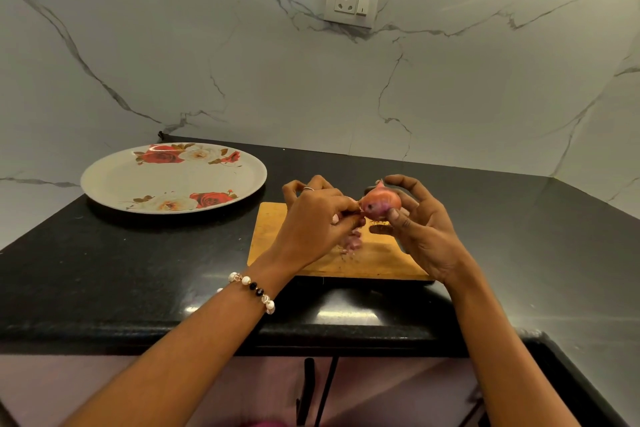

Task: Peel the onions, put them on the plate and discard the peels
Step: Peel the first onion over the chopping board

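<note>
Nearest the camera, our two forearms rose from the bottom edge toward the middle of the frame, the left one wearing a bead bracelet (252, 290). They met over the board (377, 258), just right of centre. Our right hand (420, 232) cradled the onion (382, 203) between thumb and curled fingers, its long axis lying roughly left to right, the tip tilted up. Our left hand (313, 218) touched its left end, fingers pinched together on a bit of skin, as far as we could tell. Peels (351, 243) lay on the board below the hands. The plate (104, 180) sat at mid-left, well apart from the onion and nearer our left hand. We judged the peeling unfinished.
</note>
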